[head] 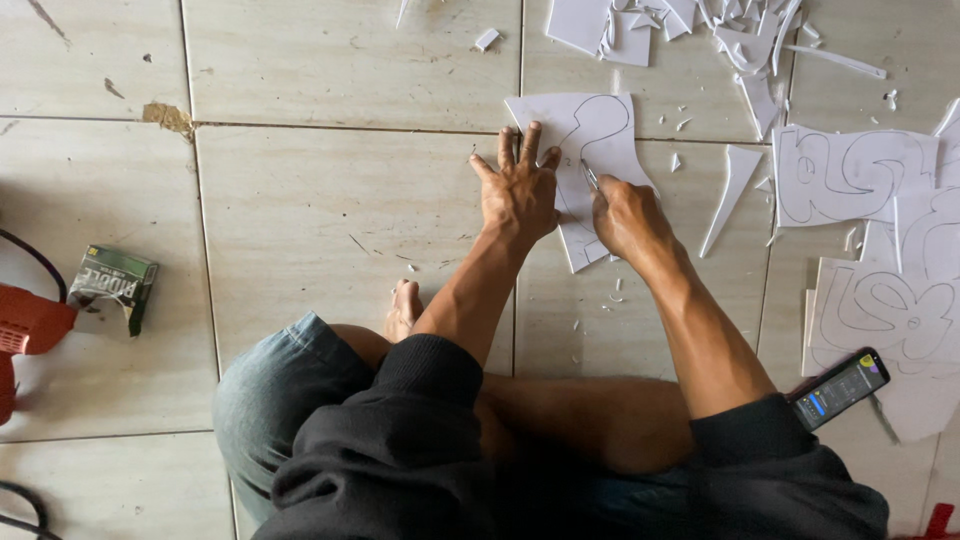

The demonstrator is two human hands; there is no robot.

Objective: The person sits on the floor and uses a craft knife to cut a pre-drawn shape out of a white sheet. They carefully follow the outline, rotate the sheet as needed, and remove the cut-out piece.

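A white sheet (600, 130) with a curved shape drawn in dark outline lies on the tiled floor in front of me. My left hand (518, 190) presses flat on the sheet's left part, fingers spread. My right hand (625, 215) grips a small craft knife (590, 176), its blade touching the sheet near the drawn line. I sit cross-legged behind the sheet, in grey shorts and a dark top.
More white sheets with outlined shapes (850, 175) lie at the right, and offcuts (740, 40) are scattered at the top. A phone (840, 388) rests by my right knee. A crumpled green packet (112, 283) and a red tool (25, 330) sit at the left.
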